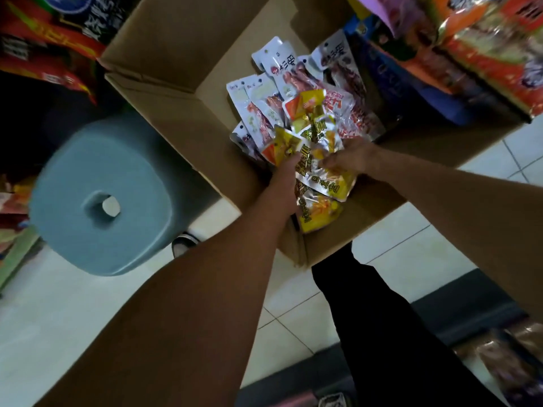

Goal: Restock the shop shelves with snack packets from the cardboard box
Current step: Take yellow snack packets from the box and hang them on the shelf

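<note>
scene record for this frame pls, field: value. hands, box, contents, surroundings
left hand: in the cardboard box, gripping the yellow packets
right hand: on the same bunch from the other side, fingers curled on it
box state: flaps open, standing on the tiled floor
other contents: white packets with red print, lying further back in the box
stool: grey-blue, left of the box
shelf stock: large snack bags, top right; more top left
stage: bunch not yet lifted out

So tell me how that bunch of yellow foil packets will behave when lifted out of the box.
The yellow foil packets look crinkly and thin, so probably floppy and light. Their glossy film suggests they may slide apart; both the left hand and right hand gather them inside the cardboard box.
</note>
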`<state>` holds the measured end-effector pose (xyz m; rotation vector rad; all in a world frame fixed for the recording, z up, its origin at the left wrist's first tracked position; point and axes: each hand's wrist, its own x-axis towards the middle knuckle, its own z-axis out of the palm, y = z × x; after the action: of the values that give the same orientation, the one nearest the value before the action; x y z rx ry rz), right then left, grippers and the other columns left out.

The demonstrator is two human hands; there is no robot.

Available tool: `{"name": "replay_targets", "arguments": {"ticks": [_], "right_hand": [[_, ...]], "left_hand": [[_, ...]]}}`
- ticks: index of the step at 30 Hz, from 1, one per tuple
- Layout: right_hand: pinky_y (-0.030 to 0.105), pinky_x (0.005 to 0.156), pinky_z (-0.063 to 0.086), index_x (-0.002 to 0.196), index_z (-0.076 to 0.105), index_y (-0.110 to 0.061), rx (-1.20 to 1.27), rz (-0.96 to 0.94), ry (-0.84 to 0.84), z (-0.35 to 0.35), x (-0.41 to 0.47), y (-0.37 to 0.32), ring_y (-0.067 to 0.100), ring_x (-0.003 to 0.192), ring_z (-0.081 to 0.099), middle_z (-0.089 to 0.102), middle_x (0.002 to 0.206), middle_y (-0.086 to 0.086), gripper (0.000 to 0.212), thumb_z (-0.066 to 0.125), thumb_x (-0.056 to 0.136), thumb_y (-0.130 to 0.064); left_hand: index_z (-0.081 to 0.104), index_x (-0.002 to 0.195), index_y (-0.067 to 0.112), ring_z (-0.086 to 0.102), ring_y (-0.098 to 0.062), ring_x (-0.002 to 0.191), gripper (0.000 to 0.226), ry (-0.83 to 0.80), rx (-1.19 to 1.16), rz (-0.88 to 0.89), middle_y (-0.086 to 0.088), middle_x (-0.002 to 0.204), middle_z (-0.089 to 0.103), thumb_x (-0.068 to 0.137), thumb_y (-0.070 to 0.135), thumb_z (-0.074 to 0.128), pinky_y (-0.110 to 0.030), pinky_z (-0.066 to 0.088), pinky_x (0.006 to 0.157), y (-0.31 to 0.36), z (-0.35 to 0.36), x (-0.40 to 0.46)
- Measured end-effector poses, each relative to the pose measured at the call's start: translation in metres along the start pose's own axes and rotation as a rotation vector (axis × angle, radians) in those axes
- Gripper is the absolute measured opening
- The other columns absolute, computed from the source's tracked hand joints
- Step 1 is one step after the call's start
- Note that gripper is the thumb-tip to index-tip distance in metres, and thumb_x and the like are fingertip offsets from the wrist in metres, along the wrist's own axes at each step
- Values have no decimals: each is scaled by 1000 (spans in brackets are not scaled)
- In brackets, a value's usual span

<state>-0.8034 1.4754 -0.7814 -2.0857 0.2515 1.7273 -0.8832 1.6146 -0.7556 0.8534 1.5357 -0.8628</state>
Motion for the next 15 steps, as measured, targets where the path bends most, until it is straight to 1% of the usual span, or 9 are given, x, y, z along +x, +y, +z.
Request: {"name": "replay_targets", "arguments": {"ticks": [2,4,6,7,9,10,11,13,15], "right_hand": [[44,105,47,139,53,-8,10,3,6,-6,0,-5,31,120,59,58,139,14,77,78,79,-47],[44,103,49,138,53,-10,108,8,10,-7,-1,-10,31,117,61,61,134,11,77,83,74,-41],[43,97,54,131,58,-11,243,1,-10,-4,-1,-12,28,107,66,66,124,8,67,84,73,-28],[39,91,57,123,62,-13,313,-16,-8,-2,-4,-13,24,100,68,69,117,6,55,83,73,-22],[23,66,58,104,65,-25,420,-88,29,3,-11,-17,10,80,70,72,99,-4,33,79,75,-15],[17,56,54,98,64,-29,455,-129,47,5,-15,-20,4,73,70,72,93,-9,30,77,76,-13],[15,54,52,98,64,-30,494,-163,47,6,-19,-23,3,73,71,73,92,-10,32,76,76,-11],[21,66,55,115,64,-25,561,-207,15,8,-27,-29,10,88,73,75,103,-6,45,77,75,-9],[31,81,56,134,56,-20,592,-228,-6,8,-34,-33,16,101,70,72,115,-3,65,77,73,-9]], "left_hand": [[61,130,25,58,-12,87,58,-7,-8,28,3,128,59,85,62,65,-25,51,54,5,4,2],[59,136,24,64,-25,108,67,-59,-37,58,-6,135,61,85,65,65,-36,59,79,12,6,6],[59,138,20,62,-31,119,68,-101,-40,96,-10,137,63,85,63,67,-44,52,99,19,4,11],[60,137,19,61,-31,121,67,-108,-29,122,-8,136,63,84,60,70,-45,49,103,22,2,13],[62,135,20,59,-30,125,62,-139,4,185,-7,139,62,83,52,75,-46,46,108,28,-6,17],[63,135,20,59,-31,125,60,-179,6,208,-8,139,62,83,48,76,-47,45,109,32,-11,17],[62,135,18,60,-33,125,58,-235,-12,216,-10,137,63,85,44,75,-48,45,110,34,-17,16],[59,138,14,60,-34,125,56,-381,-65,215,-13,136,63,89,37,72,-50,43,111,38,-29,13],[57,140,13,60,-34,126,54,-453,-71,224,-14,137,63,90,30,70,-51,42,112,39,-35,9]]}}
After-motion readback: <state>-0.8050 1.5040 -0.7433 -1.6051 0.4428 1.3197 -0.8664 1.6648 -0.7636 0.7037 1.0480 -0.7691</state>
